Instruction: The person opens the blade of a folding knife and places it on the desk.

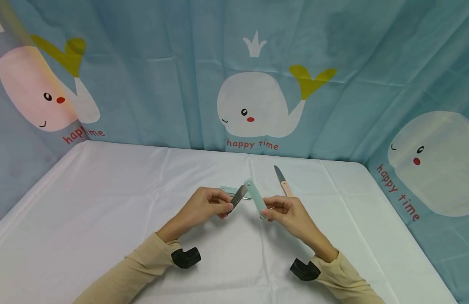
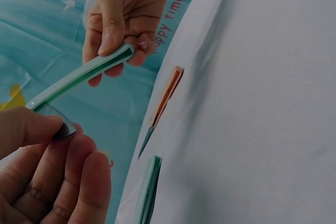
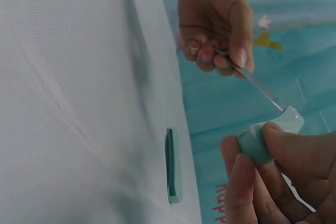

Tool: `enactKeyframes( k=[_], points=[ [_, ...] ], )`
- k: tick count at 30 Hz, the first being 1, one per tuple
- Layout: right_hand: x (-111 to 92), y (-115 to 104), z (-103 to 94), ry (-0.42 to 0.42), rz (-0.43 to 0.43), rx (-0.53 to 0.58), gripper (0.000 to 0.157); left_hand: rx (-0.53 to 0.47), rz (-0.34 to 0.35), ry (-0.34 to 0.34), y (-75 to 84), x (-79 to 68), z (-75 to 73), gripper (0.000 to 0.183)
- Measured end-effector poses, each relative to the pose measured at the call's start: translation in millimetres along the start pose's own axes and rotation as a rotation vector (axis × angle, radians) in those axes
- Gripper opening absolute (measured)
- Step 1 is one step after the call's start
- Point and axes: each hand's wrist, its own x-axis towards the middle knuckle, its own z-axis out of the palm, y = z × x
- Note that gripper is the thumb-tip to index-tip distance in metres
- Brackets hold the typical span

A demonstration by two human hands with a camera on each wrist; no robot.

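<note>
A folding knife with a mint-green handle (image 1: 256, 196) is held up between both hands, half opened, with its grey blade (image 1: 239, 196) angled away from the handle. My left hand (image 1: 204, 206) pinches the blade between thumb and fingers near its free end. At the far end of the handle, my right hand (image 1: 293, 214) grips it; the handle's long slot (image 2: 97, 74) shows in the left wrist view. Behind the held knife lies a second mint-green handled item (image 3: 174, 166) on the table, partly covered in the head view.
An opened knife with a pale pink handle (image 1: 285, 187) lies beyond my right hand, its blade pointing to the back. White cloth covers the table (image 1: 105, 202). A blue curtain (image 1: 151, 93) with whale prints stands along the back and both sides.
</note>
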Motion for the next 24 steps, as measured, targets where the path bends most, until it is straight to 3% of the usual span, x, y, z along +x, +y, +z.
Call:
enactKeyframes(
  k=[17,24],
  points=[
    [0,1,-9.0,-0.115,0.008,-0.033,0.035,0.073,0.004,-0.088,4.7,-0.6,-20.7,0.016],
    [0,1,-11.1,-0.155,-0.007,-0.055,0.036,0.089,0.011,-0.079,3.7,-0.7,-23.9,0.016]
  ],
)
